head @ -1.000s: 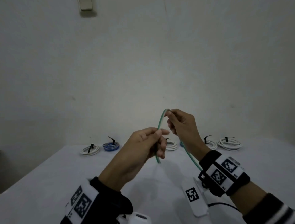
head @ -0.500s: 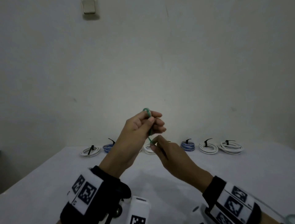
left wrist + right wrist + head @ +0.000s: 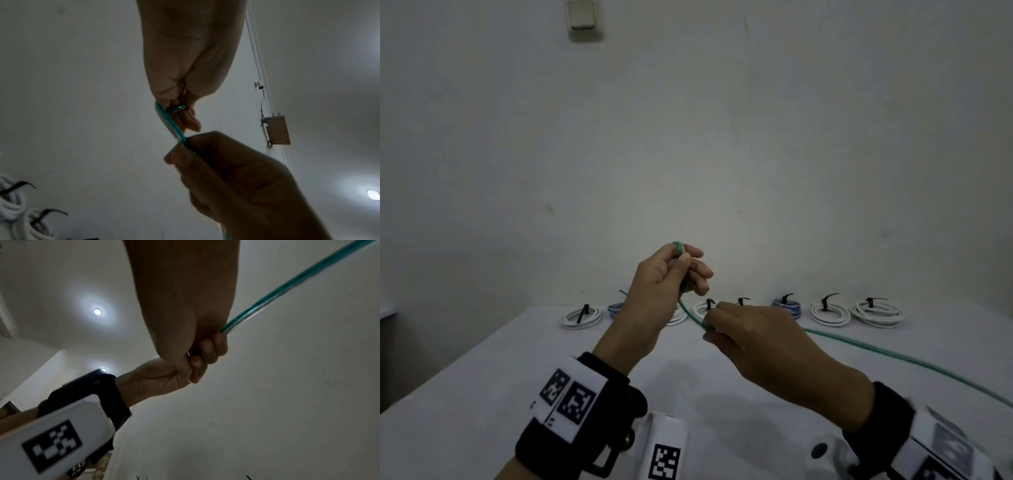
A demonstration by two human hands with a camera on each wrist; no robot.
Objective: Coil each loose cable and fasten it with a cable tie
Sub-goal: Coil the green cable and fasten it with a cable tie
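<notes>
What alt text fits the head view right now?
Above a white table, the left hand holds a small green cable loop while the right hand pinches the strand trailing off right. Tied white and blue coils line the far edge.

Black wrist straps (image 3: 585, 435) bearing white blocks (image 3: 55, 431) printed with black square-patterned markers (image 3: 567, 401).

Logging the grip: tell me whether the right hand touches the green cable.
Touching. The left wrist view shows the right hand pinching the green cable at its fingers; the head view agrees.
</notes>
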